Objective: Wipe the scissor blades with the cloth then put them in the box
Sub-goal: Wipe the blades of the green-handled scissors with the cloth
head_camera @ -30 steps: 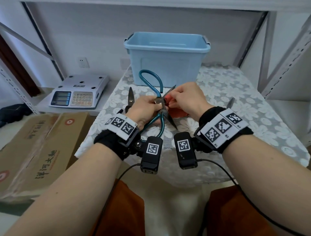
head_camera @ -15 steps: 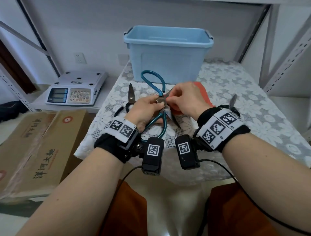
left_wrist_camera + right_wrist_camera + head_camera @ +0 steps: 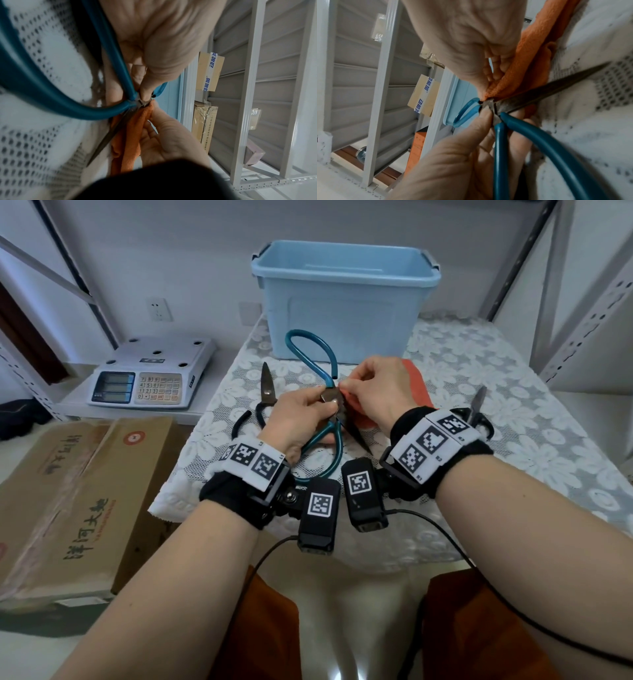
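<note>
Head view gives us both hands meeting over the lace-covered worktop (image 3: 479, 364), just in front of the blue box (image 3: 346, 302). Our left hand (image 3: 298, 419) grips the teal-handled scissors (image 3: 329, 436) at the pivot, its fingers (image 3: 164, 58) curled tight. Our right hand (image 3: 376, 392) pinches the orange cloth (image 3: 133, 135) against one dark blade; the other blade is hidden under the hands. Two more scissors (image 3: 267, 386) lie beside, partly covered.

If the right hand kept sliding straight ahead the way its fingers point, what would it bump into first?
Most likely the left hand, whose fingers grip the teal scissors just beyond the right hand's fingertips; depth is hard to judge.
</note>
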